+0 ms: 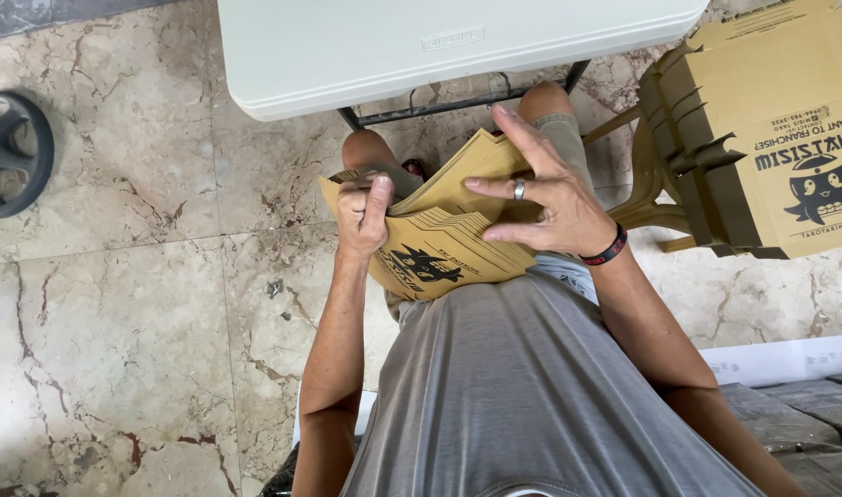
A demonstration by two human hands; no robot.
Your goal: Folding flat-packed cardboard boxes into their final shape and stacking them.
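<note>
Cardboard sheets (439, 230), flat box blanks in tan with dark print, rest as a stack on the seated person's lap, just below the edge of the white tabletop (458, 46). The left hand (361, 216) is closed on the stack's left edge, thumb pressing on top. The right hand (550, 198) lies spread over the upper sheets, fingers (518, 138) lifting several so they fan upward. Each sheet looks light and thin yet fairly stiff, likely to bend or crease if pinched at a corner; the smooth faces probably slide on one another, so clamping the edge with support underneath seems safest. More folded boxes (761, 129) stand stacked to the right on a chair (646, 198), above the marble floor (117, 304).
</note>
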